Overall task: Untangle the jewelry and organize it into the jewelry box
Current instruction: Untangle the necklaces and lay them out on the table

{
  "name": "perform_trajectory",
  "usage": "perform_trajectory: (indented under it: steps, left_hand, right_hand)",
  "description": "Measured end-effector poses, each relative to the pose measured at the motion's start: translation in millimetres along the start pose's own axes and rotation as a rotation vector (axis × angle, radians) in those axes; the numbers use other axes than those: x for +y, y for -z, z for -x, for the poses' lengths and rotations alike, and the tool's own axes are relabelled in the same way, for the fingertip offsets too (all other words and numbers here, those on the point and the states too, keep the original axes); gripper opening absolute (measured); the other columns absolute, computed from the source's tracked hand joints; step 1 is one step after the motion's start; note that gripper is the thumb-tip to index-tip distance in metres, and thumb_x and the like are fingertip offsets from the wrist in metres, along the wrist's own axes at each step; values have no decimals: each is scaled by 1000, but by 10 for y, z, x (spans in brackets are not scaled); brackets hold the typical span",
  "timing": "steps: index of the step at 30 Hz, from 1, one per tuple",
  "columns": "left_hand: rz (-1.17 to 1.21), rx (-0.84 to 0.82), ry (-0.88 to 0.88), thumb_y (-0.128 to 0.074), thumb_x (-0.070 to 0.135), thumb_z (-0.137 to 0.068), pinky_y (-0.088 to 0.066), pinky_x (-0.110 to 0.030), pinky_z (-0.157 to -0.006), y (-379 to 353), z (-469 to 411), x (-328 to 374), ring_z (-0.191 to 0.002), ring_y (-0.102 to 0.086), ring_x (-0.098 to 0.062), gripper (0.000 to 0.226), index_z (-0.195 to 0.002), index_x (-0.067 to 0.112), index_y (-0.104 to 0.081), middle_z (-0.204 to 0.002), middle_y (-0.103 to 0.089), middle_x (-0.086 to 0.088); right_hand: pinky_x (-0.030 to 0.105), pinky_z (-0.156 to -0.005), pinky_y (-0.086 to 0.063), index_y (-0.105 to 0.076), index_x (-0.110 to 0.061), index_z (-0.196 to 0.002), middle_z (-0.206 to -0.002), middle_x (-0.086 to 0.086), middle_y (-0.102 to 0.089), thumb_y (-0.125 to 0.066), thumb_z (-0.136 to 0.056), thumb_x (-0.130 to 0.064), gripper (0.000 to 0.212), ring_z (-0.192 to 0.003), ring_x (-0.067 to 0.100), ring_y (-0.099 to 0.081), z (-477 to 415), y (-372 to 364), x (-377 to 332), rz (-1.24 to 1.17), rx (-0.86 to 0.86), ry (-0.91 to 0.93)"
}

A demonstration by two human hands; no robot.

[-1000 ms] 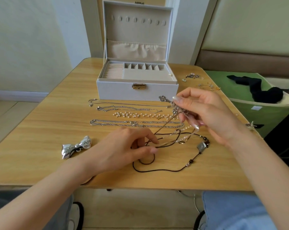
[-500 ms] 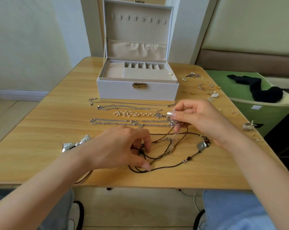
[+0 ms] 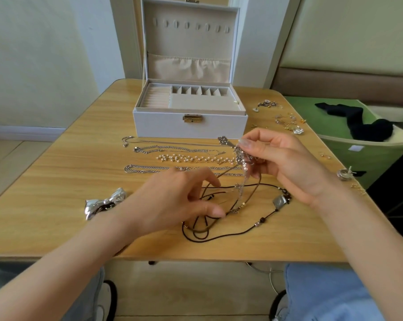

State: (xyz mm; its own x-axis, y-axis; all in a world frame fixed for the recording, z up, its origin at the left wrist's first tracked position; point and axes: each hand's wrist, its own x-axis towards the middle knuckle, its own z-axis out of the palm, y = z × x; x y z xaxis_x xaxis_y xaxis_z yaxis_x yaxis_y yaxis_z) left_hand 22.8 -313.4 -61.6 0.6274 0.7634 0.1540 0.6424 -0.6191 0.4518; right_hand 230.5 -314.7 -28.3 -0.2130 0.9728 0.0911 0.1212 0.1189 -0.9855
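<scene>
Between my two hands, near the front middle of the wooden table [image 3: 57, 181], lies the tangle: dark cords [image 3: 219, 237] looped on the tabletop with a silver chain [image 3: 244, 181] caught through them. My right hand [image 3: 286, 163] is raised above the table, thumb and forefinger pinching the chain's upper end. The chain hangs from that pinch and runs down and slightly left, toward me, into the loops. My left hand [image 3: 170, 200] sits low at the left of the tangle, fingers curled and thumb pressed in, gripping the cords near where the chain meets them. Which strand it holds I cannot make out.

That line, high right to low left, is what the next pull depends on, I judge: the right hand would draw up and away while the left, nearer the knot, anchors. A square pendant [image 3: 279, 200] on the cords rests below my right wrist. Beyond the tangle, a pearl strand [image 3: 189, 158] and laid-out chains [image 3: 149, 169] lie straightened in rows. Behind them stands the open jewelry box [image 3: 189, 126]. Small loose pieces [image 3: 288, 123] scatter to its right, and a silver bow [image 3: 105, 202] lies to my left.
</scene>
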Motion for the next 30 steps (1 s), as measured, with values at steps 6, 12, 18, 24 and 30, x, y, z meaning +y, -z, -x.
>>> perform_trajectory:
  steps: [6,12,18,24,30]
  left_hand:
    - [86,237,-33,-60,46,-81,-34,-22,-57,-172,-119,120,-64,-46,4,7,-84,39,-59,-72,-47,19]
    - [146,261,7,-61,42,-76,-43,-31,-62,-232,-195,164,-65,-46,-6,16,-79,28,-65,-78,-47,13]
    - [210,240,10,-67,29,-82,-37,-10,-62,-144,-147,113,-74,-53,-6,14,-87,18,-74,-94,-59,10]
    - [894,63,146,-47,10,-94,-50,-21,-49,-55,-64,218,-58,-64,-11,17,-85,0,-57,-82,-71,-5]
    - [1133,18,182,-40,11,-97,-56,-27,-60,13,-53,228,-76,-71,-27,19,-96,-5,-50,-87,-71,-19]
  right_hand:
    - [27,-54,-51,-59,-10,-81,-66,6,-57,-61,-78,-22,13,-60,20,-61,-32,-67,20,-115,-90,-4]
    - [25,-49,-49,-57,-9,-80,-60,4,-55,-59,-78,-19,11,-55,19,-58,-40,-95,-22,-206,-111,16]
    - [16,-39,-33,-59,-17,-76,-55,-3,-54,-64,-78,-25,9,-46,10,-47,-25,20,-55,-121,-8,36]
    - [20,-41,-39,-60,-14,-78,-59,1,-53,-61,-76,-24,10,-49,13,-51,-19,-9,-39,-123,-70,17]
    - [20,-41,-40,-60,-14,-80,-61,-1,-54,-62,-76,-23,10,-51,13,-51,-31,-53,-28,-97,-113,-4]
